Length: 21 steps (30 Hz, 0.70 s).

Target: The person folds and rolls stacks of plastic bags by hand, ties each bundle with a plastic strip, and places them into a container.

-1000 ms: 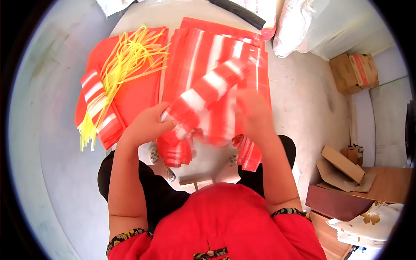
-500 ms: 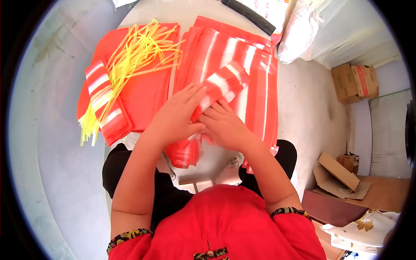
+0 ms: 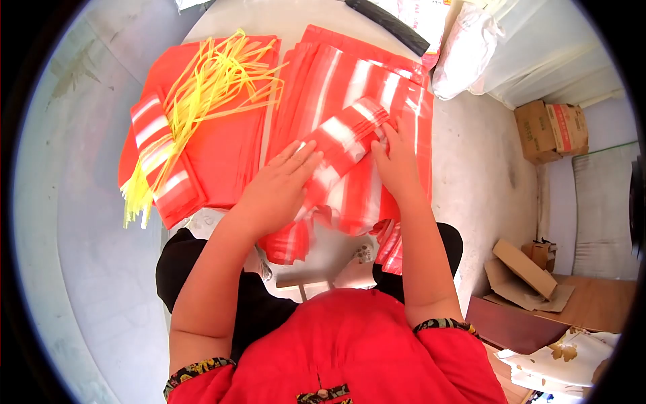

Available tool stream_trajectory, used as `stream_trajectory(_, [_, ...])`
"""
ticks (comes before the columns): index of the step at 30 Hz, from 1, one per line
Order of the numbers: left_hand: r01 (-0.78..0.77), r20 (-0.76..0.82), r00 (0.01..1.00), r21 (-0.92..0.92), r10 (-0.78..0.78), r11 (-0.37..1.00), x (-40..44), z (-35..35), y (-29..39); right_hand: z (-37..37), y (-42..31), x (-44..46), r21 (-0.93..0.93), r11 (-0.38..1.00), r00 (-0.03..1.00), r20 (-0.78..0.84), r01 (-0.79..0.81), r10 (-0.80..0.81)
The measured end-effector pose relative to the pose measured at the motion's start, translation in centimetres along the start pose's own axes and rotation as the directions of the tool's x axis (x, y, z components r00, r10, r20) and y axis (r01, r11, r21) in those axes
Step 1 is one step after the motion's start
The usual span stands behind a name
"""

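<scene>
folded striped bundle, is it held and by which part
The left hand lies on the folded striped bundle at its lower end, the right hand at its upper right edge; actual gripping cannot be told.

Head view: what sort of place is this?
Likely a small handwork room, perhaps in a home: striped plastic and yellow strips are piled on a table, with a cardboard box off to the right.

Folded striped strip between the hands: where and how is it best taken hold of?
The folded striped strip is probably best pinched across its far end, coming from the person's right: it lies diagonally, with the right hand at that end and the left hand over its near part.
</scene>
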State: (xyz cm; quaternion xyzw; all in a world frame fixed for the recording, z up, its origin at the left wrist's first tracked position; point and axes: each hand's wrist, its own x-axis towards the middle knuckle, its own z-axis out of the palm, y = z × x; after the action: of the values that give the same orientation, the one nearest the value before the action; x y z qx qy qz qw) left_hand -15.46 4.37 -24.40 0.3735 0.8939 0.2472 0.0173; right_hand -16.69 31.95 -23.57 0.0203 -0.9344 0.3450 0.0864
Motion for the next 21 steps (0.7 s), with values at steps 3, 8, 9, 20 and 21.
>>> stream_trajectory(3, [0.047, -0.008, 0.999, -0.07, -0.048, 0.996, 0.1, -0.1, 0.1, 0.6, -0.7, -3.1, 0.267, 0.955, 0.991, 0.08, -0.13, 0.112])
stream_trajectory(8, [0.152, 0.027, 0.988, -0.075, -0.151, 0.985, -0.5, -1.0, 2.4, 2.2, -1.6, -3.2, 0.353, 0.935, 0.998, 0.04, 0.034, -0.051])
stream_trajectory(9, [0.192, 0.012, 0.981, -0.071, -0.192, 0.979, -0.8, -1.0, 3.3, 2.3, -2.1, -2.7, 0.291, 0.955, 0.997, 0.024, 0.067, -0.077])
stream_trajectory(20, [0.107, -0.106, 0.989, 0.015, -0.105, 0.994, -1.3, 3.1, 1.6, 5.7, -3.7, -1.8, -0.017, 0.889, 0.839, 0.34, 0.458, -0.426])
stream_trajectory(21, [0.106, -0.08, 0.991, 0.035, -0.103, 0.994, -1.4, 3.0, 1.5, 5.8, -3.4, -1.0, -0.027, 0.891, 0.839, 0.353, 0.452, -0.415])
